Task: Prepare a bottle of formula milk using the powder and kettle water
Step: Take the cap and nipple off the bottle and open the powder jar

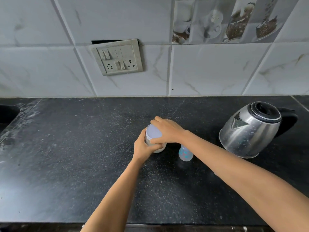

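A powder jar [161, 149] with a pale lilac lid [153, 132] stands on the black countertop [66, 156] near its middle. My left hand [143, 146] wraps around the jar's body from the left. My right hand [167, 130] grips the lid's rim from above and the right. Just right of the jar, partly hidden under my right forearm, stands a clear baby bottle [185, 154] with coloured print. A steel kettle [250, 131] with a black lid and handle sits at the right, its spout facing left.
A tiled wall with a switch and socket plate [117, 56] rises behind the counter. A dark sink edge [8, 113] shows at the far left. The counter's front edge runs along the bottom of the view.
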Tool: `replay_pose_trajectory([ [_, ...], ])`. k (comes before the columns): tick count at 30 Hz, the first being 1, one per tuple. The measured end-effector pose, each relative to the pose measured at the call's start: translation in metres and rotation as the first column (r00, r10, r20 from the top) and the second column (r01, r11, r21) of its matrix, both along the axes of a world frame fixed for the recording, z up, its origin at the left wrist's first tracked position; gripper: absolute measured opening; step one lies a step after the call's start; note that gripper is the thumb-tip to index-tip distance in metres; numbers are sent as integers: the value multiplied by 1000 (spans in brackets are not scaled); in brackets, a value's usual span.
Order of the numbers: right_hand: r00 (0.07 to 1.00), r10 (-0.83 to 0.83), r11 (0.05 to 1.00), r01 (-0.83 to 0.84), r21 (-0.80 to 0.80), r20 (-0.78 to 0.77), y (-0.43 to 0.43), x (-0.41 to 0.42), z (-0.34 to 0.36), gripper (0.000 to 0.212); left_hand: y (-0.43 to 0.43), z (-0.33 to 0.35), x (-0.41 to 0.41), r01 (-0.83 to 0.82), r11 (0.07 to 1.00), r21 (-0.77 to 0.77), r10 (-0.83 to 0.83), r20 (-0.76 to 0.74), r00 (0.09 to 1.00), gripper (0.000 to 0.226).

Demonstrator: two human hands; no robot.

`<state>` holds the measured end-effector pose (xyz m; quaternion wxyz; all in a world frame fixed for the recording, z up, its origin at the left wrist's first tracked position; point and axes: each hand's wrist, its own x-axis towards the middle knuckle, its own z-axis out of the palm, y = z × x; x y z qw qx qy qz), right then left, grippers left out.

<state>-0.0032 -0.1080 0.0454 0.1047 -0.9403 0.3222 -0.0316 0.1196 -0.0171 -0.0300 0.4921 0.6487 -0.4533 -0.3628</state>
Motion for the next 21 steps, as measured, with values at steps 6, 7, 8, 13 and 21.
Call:
replay_pose_trajectory([
  [6,994,108,994,-108,19,3,-11,3,0,49,-2,-5,2,-23,1000,-17,23,-14,1000,82],
  [7,992,123,992,-123,16,0,-13,3,-1,49,-2,-6,3,-17,1000,-20,16,-19,1000,82],
  [8,991,133,991,-133,11,0,-14,4,-3,50,-3,-7,5,-7,1000,-21,6,-23,1000,82],
  [13,983,186,982,-186,-43,-2,-21,6,-9,56,-7,-6,13,52,998,-20,-53,-35,998,78],
  [21,872,462,884,-468,3,-163,-40,7,11,71,-12,-7,22,140,990,-1,-140,-34,990,73],
])
